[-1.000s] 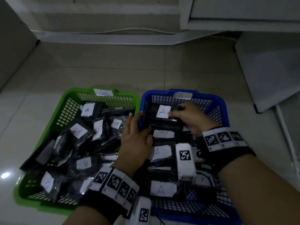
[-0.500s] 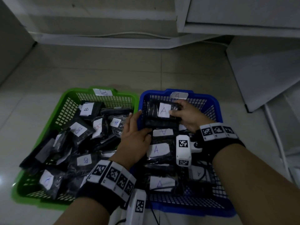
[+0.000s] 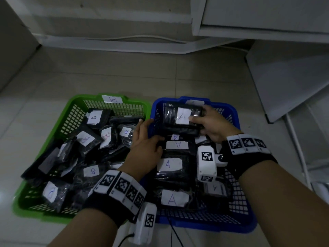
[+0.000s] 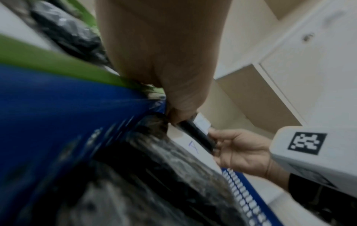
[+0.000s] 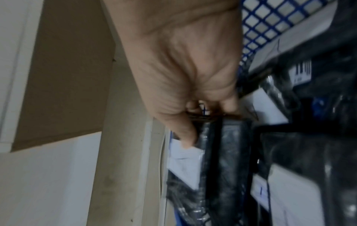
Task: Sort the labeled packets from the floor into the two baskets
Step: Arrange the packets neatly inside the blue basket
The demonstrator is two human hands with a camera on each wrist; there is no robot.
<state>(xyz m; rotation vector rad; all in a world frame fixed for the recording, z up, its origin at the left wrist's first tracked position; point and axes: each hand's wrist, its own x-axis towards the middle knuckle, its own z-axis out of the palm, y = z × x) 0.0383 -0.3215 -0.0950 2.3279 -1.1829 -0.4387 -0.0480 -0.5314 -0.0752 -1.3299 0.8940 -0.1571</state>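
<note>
Head view: two mesh baskets are seen side by side on a tiled floor. The green basket (image 3: 74, 111) on the left is filled with black packets labelled B; the blue basket (image 3: 235, 114) on the right holds packets labelled A. A black packet (image 3: 170, 114) with a white paper label is held over the far end of the blue basket. Its right edge is pinched by the right hand (image 3: 213, 123), thumb on the label. The left hand (image 3: 147, 145) rests at the packet's near left corner, its fingers curled there; whether the packet is truly gripped by it cannot be told.

The packet is judged light and soft, its glossy plastic wrap probably slippery. The paper label looks merely stuck on, so the packet is best taken by its wrapped edges, not by the label. No packets are seen on the floor.
</note>
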